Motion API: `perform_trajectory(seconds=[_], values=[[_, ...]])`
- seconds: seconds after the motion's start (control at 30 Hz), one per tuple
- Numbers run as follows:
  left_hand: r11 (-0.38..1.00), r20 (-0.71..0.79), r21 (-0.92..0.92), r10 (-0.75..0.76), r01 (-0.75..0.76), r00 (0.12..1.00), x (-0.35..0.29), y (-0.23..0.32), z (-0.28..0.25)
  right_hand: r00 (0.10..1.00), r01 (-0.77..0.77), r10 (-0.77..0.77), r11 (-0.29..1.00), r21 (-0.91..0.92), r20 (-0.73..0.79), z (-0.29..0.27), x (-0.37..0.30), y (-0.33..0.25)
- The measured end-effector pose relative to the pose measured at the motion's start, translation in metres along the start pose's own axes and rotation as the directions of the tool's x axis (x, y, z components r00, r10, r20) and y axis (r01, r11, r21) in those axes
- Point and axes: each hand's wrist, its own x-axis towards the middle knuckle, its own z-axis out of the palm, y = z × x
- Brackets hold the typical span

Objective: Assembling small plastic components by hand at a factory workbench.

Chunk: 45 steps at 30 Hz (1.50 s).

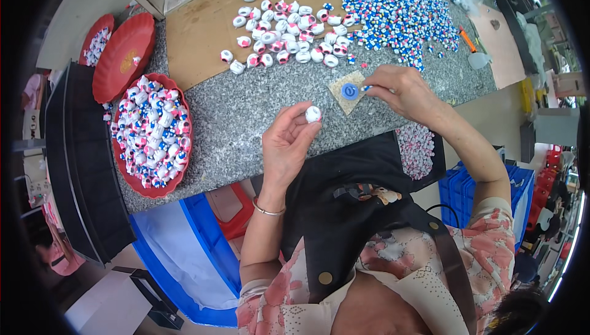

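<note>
Front edge: the granite counter (224,129) ends along a slant, lower left to centre right, by the black apron (319,181).
Left hand (287,141): centre, thumb and fingertips closed on a round white piece (313,114).
Right hand (404,92): right of centre, apart from the left, pinching a small blue-and-white piece (367,88) beside a blue disc (350,91).
Open room: granite between left hand and red bowl (153,193), left.
Far side: white-and-pink heap (289,27), upper centre.

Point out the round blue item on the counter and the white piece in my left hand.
Round blue item (350,91): head view, middle of its top.
White piece (313,114): head view, side facing the camera.
</note>
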Motion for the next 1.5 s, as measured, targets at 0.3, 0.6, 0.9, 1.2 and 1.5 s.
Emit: perform_trajectory(seconds=[0.3,0.6,0.9,1.2,1.5], values=[[0.958,-0.007,0.244,0.156,-0.150,0.988,0.006,0.004,0.008,0.954,0.290,-0.259,0.923,-0.253,0.151,0.014,0.026,-0.018],[0.802,-0.034,0.520,0.362,-0.293,0.931,0.006,-0.016,0.016,0.983,0.183,-0.180,0.979,-0.091,0.046,0.013,0.018,-0.008],[0.847,0.122,0.410,0.317,-0.339,0.941,0.015,-0.022,0.038,0.869,-0.484,0.328,0.419,0.768,0.369,0.009,-0.007,-0.021],[0.992,0.319,0.114,-0.096,0.063,0.943,0.011,-0.002,0.033,0.995,0.068,-0.013,0.834,0.548,-0.104,0.015,-0.023,-0.032],[0.918,0.130,0.388,0.035,-0.083,0.991,0.003,0.030,0.004,0.988,0.073,-0.030,0.955,0.286,-0.155,0.013,-0.047,0.006]])
